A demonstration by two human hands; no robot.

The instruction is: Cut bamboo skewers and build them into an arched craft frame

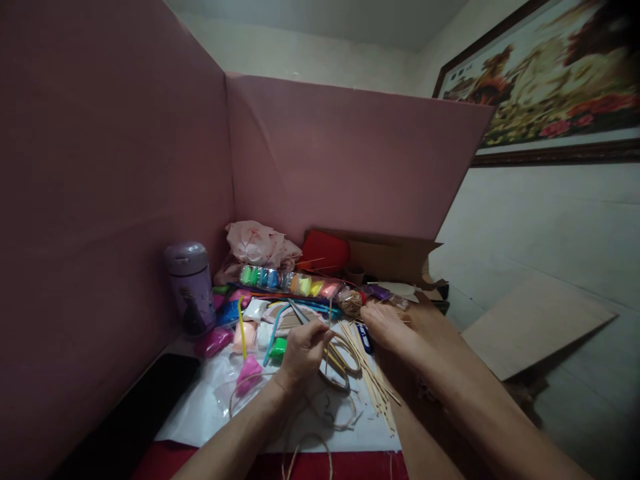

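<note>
My left hand point(304, 353) is closed in a pinch, with a short thin stick point(330, 311) rising from its fingertips. Scissors pass behind that hand: a grey blade point(299, 312) points up and left, and looped handles point(346, 357) show on its right. Whether the hand touches them, I cannot tell. Loose twine point(313, 437) curls around my left wrist and over the front edge. My right hand point(387, 325) reaches palm down beside a ball of twine point(351, 301), its fingertips largely hidden. Below it lie a blue cutter point(364, 338) and several thin wooden sticks point(373, 380).
Clay packets point(305, 285) in several colours lie across the back and left, with pipe cleaners point(243, 333) among them. A purple flask point(191, 290) stands at left behind a black phone-like slab point(145, 400). Pink panels point(350, 153) enclose the back and left. Cardboard point(395, 260) stands behind.
</note>
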